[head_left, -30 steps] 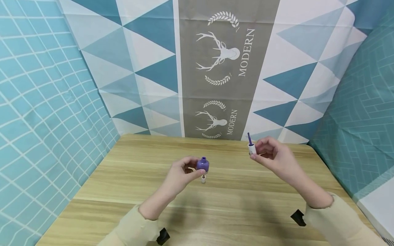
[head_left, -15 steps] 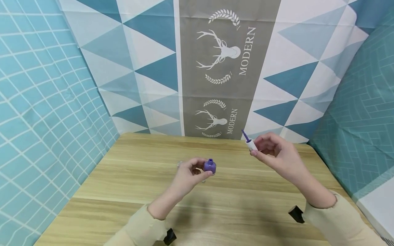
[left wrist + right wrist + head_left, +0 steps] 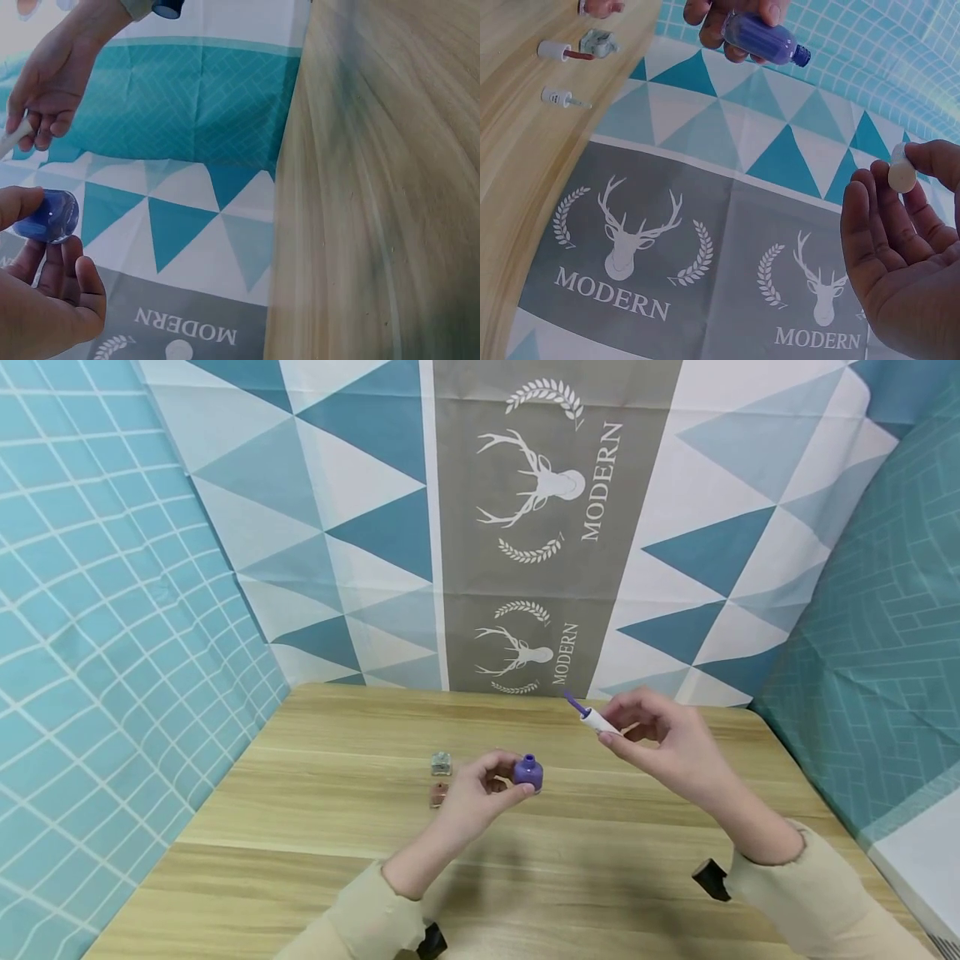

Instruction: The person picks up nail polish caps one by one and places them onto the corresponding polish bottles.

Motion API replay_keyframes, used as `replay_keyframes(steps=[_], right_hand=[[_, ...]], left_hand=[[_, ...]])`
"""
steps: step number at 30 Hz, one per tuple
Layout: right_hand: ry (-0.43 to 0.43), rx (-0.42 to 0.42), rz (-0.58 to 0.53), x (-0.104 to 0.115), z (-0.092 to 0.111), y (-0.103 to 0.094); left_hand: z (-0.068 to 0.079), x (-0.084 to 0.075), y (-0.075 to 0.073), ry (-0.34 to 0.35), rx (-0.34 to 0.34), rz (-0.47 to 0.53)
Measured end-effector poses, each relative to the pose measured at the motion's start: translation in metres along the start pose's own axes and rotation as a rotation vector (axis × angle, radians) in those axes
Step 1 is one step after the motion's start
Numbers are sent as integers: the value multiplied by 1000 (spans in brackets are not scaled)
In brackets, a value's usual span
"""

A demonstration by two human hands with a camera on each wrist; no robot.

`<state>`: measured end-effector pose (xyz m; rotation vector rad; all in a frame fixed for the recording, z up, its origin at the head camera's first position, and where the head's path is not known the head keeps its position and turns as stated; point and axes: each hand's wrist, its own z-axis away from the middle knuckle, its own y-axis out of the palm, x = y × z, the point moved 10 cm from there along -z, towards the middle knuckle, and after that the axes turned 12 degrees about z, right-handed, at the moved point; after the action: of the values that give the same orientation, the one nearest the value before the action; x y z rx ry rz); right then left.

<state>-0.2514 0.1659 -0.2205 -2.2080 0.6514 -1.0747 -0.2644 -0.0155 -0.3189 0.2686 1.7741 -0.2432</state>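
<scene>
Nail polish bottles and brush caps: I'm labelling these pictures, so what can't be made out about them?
Head view: part of the pinkish bottle, behind the left hand.
Left wrist view: the purple brush, past the left edge.
Right wrist view: the pinkish bottle's upper part, cut by the top edge; lettering on the lying white cap, too small.

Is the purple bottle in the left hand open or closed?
Open: the purple bottle shows a bare neck, and the white cap with its purple brush is apart, in the right hand.

Screened-off tabletop space, wood-grain table (image 3: 300, 835), deer-print backdrop (image 3: 495, 552), grid-print side sheet (image 3: 112, 627)
</scene>
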Motion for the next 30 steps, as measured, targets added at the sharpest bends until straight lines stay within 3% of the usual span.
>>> replay_keyframes(steps=[10,16,30], right_hand=[[-21,28,33,-4,6,8],[-35,49,54,-7,9,12],[-64,74,156,-5,10,14]], left_hand=[[1,1,9,38,-5,22],[3,5,14,25,4,56],[4,0,17,29,28,27]])
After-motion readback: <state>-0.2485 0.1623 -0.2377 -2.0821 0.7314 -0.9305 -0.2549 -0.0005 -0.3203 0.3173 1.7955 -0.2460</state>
